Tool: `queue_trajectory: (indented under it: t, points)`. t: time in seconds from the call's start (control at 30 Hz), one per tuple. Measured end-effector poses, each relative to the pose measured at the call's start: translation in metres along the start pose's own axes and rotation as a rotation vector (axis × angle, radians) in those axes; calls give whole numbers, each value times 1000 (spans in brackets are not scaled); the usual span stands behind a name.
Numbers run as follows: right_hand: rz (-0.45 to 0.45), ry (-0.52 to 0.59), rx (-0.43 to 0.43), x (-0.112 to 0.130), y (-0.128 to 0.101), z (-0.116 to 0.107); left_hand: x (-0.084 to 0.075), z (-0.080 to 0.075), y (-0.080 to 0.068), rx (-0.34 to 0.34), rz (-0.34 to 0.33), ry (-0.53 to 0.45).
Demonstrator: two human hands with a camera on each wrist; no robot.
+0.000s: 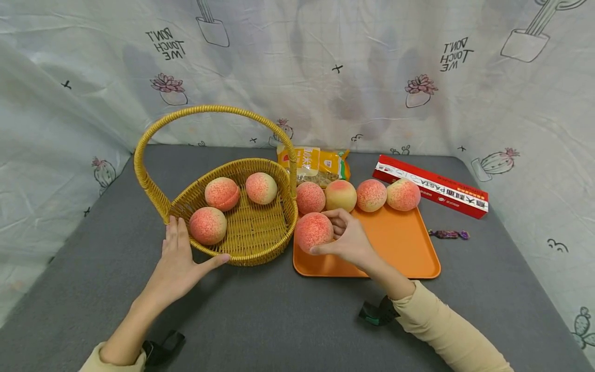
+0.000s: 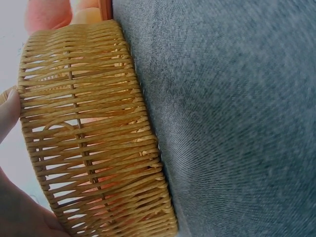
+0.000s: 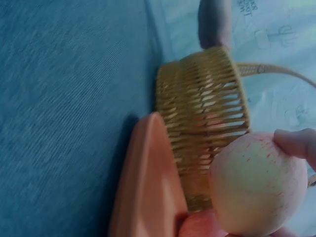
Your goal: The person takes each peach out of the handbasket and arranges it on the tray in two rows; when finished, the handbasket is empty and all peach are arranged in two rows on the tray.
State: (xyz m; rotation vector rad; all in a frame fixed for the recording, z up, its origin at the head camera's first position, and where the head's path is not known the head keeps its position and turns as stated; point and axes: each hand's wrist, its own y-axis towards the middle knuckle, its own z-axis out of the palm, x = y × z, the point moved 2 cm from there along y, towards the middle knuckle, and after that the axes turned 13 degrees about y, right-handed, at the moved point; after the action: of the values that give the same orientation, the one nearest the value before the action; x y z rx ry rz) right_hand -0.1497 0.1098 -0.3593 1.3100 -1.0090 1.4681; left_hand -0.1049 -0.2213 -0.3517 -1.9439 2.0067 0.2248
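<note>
My right hand [image 1: 350, 240] holds a pink-red peach [image 1: 314, 232] between thumb and fingers, above the left part of an orange tray [image 1: 395, 253]. In the right wrist view the same peach [image 3: 259, 185] shows a paler, cream-coloured side with red flecks. On the left, my left hand [image 1: 178, 263] rests against the rim of a woven yellow basket [image 1: 260, 257], fingers straight at its left side and thumb at the front. Inside the basket lie a split-looking peach [image 1: 222, 194], a paler peach [image 1: 261, 188] and a peach [image 1: 207, 226] nearest my left fingers.
Several more peaches [image 1: 341, 196] line the tray's back edge. Behind them lie a yellow food packet [image 1: 316, 165] and a red pasta box [image 1: 432, 186]. A purple wrapped candy [image 1: 448, 234] is right of the tray. The basket's tall handle [image 1: 216, 109] arches over it.
</note>
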Motion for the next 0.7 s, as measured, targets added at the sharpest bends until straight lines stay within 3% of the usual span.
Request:
queue_trajectory:
  t: [0.3, 0.47, 0.7]
  points:
    - [116, -90, -42, -27, 9, -6, 0, 0, 0, 2, -2, 5]
    - [148, -174, 8, -29, 11, -11, 0, -1, 0, 8, -2, 1]
    - [169, -383, 107, -15, 10, -24, -1, -1, 1, 11, -2, -3]
